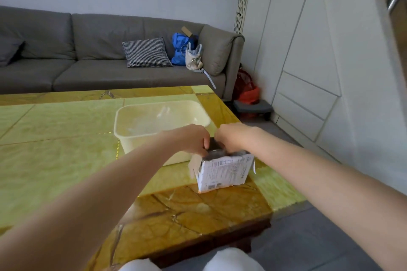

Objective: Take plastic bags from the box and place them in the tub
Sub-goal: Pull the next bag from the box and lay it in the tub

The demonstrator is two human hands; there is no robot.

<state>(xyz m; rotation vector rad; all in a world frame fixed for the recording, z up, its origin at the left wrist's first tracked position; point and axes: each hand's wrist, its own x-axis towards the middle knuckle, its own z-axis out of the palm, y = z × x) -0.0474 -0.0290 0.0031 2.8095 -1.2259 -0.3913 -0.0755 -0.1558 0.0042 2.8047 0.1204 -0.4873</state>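
A small white printed cardboard box stands open near the right edge of the yellow-green stone table. Just behind it to the left sits a cream plastic tub holding some clear plastic bags. Both hands reach into the box's open top. My left hand has its fingers curled down into the opening at the left. My right hand curls in beside it. A dark grey, glossy plastic bag shows between the fingers; both hands seem to pinch it, though the fingertips are partly hidden.
A grey sofa stands behind the table with a checked cushion, a blue bag and a pale handbag. A red bag and a low grey stool sit on the floor at right, beside white cabinets.
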